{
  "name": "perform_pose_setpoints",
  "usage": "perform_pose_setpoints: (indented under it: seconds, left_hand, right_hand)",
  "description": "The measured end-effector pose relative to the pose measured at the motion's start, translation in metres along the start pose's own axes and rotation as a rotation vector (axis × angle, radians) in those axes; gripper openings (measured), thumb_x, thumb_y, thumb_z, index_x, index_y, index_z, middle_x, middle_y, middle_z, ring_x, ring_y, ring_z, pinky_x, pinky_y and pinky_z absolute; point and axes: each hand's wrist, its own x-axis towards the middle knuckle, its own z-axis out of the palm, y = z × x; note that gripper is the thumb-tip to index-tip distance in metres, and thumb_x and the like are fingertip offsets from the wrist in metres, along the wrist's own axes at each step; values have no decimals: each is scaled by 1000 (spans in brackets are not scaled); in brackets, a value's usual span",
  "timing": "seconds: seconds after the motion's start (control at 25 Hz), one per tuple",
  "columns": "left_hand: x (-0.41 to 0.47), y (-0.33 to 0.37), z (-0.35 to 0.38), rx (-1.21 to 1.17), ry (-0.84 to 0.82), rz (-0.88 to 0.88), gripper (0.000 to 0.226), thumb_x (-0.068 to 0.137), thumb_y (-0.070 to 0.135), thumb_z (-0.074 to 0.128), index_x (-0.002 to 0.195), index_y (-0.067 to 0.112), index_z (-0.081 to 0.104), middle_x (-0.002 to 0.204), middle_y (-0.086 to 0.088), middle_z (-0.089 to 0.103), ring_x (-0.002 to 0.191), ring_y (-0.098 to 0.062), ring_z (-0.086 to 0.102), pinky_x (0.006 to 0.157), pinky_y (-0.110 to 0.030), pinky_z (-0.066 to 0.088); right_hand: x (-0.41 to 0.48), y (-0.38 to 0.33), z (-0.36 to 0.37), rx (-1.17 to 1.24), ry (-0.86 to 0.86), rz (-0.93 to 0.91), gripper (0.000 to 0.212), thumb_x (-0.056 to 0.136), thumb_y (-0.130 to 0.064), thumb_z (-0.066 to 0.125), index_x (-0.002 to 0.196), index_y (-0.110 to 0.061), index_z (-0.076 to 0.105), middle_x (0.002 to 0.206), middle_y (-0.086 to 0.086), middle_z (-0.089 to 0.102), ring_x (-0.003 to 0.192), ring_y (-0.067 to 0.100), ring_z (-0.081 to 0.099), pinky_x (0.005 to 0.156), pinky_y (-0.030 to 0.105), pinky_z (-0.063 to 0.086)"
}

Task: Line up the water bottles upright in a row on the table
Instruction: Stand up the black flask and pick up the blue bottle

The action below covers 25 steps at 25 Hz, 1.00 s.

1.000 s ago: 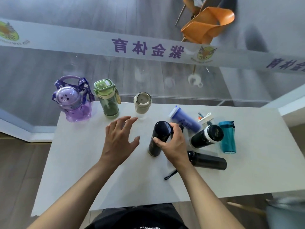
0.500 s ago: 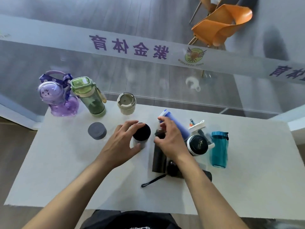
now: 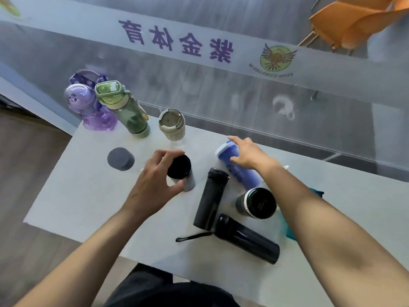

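A pale grey rectangular table (image 3: 93, 196) is standing against a glass partition (image 3: 221, 103) that is carrying a frosted band with purple Chinese characters (image 3: 177, 44) and a round green winged logo (image 3: 276, 57). An orange moulded chair (image 3: 358, 21) is showing beyond the glass at upper right, and brown wood flooring (image 3: 26, 156) is lying to the left of the table.

Along the far edge three bottles are standing upright in a row: a translucent purple bottle with a domed lid and strap (image 3: 88, 105), just beside it a green clear bottle with a flip lid (image 3: 124, 109), and a short cream bottle with a grey cap (image 3: 172, 125). A grey round cap (image 3: 120, 158) is lying apart, nearer the front.

The left hand (image 3: 152, 185) is curling its fingers and thumb around a white bottle with a black top (image 3: 181, 171), standing mid-table. The right hand (image 3: 247, 154) is reaching with fingers spread and loose, resting on a blue bottle with a white lid (image 3: 236, 167) lying on its side; a firm grip is not evident.

A slim black flask (image 3: 210, 198) is lying beside it, a black bottle with a wrist loop (image 3: 245, 239) is lying across the flask's base, and a dark bottle with a white ring (image 3: 256, 203) is lying end-on. A teal bottle (image 3: 290, 229) is mostly hidden behind the right forearm.
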Motion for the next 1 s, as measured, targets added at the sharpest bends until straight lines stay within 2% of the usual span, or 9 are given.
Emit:
perform_pose_setpoints:
  seconds: [0.12, 0.24, 0.48, 0.68, 1.0]
  left_hand:
    - [4, 4, 1, 4, 11, -30, 64, 77, 21, 76, 134, 34, 49, 122, 12, 47, 106, -14, 56, 91, -41, 53]
    - [7, 5, 2, 0, 18, -43, 63, 78, 22, 75, 134, 35, 50, 122, 14, 46, 107, -12, 57, 92, -42, 54]
    - [22, 6, 2, -19, 30, -27, 61, 79, 23, 76, 133, 35, 50, 123, 10, 47, 108, -15, 57, 90, -44, 54]
    - [29, 1, 4, -29, 28, -16, 62, 79, 23, 76, 133, 35, 49, 124, 8, 47, 109, -17, 57, 91, -44, 54]
    - [49, 6, 12, -43, 43, 11, 62, 79, 21, 77, 134, 31, 50, 126, 8, 48, 110, -16, 55, 92, -42, 54]
  right_hand:
    - [17, -3, 14, 28, -37, -34, 79, 88, -26, 70, 155, -37, 29, 138, 18, 46, 128, 37, 52, 107, 41, 42]
    - [19, -3, 24, 12, -41, -30, 76, 89, -25, 70, 153, -38, 31, 136, 16, 46, 124, 38, 54, 104, 42, 44]
    - [8, -2, 36, 23, -39, -32, 71, 89, -24, 68, 150, -38, 35, 135, 14, 46, 122, 38, 55, 104, 42, 45]
    - [-2, -2, 40, 55, -40, -17, 76, 88, -24, 69, 153, -39, 31, 137, 13, 45, 124, 37, 53, 106, 43, 45]
    - [-16, 12, 35, 74, -83, -7, 84, 84, -22, 73, 155, -36, 29, 145, 10, 45, 126, 33, 54, 99, 37, 44]
